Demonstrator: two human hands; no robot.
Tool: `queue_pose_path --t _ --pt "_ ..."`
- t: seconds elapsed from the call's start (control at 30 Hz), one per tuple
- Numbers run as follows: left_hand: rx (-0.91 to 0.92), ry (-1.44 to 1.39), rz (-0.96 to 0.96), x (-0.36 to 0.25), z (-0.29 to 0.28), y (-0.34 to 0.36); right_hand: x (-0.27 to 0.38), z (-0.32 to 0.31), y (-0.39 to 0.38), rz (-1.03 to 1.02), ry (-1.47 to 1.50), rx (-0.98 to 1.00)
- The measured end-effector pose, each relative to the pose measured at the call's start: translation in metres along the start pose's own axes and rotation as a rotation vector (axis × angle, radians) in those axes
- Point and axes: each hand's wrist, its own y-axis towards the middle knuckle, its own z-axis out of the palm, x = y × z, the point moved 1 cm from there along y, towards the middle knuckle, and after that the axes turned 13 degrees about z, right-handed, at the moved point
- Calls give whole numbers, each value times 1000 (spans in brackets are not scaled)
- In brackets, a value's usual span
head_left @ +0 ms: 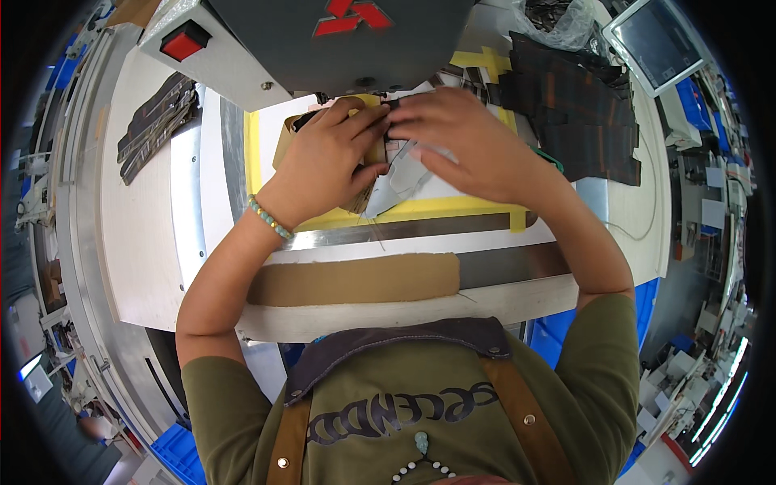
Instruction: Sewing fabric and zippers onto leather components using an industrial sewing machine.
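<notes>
Below a dark grey machine head [364, 48], both my hands work close together. My left hand [335, 153] bends over a stiff tan piece [375, 151], its thumb low on the piece and its fingers across the top. My right hand [469, 141] reaches in from the right, fingers stretched and thumb apart. Its fingertips touch a small dark piece [393, 105] beside the left fingertips. A pale grey pointed piece [396, 182] lies below the right thumb. The fingers partly hide what is between them.
Yellow tape [436, 207] borders the white work area. Dark plaid fabric pieces [578, 113] are stacked on the right, more plaid strips [160, 121] on the left. A tan strip [356, 279] lies along the front edge. A screen [655, 44] stands far right; a red switch [184, 40] is on the machine.
</notes>
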Motion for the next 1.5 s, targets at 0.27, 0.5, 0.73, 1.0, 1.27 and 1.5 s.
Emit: queue_pose_path --t 0.27,0.5,0.73,1.0,1.27,1.5 --pt "-22 -9 -1 2 3 0 -28 31 -20 -28 -84 112" --pt "-43 18 -10 4 9 -2 -33 33 -16 -40 23 92" --pt "-46 41 19 2 11 -1 -38 34 -13 -63 57 100" --pt "-25 53 39 -1 6 2 -39 35 -13 -27 102 84" --pt "-12 -34 6 2 -5 -4 -39 36 -12 -40 68 62" --pt "44 118 -2 -3 -9 -16 -41 37 -15 -3 90 97"
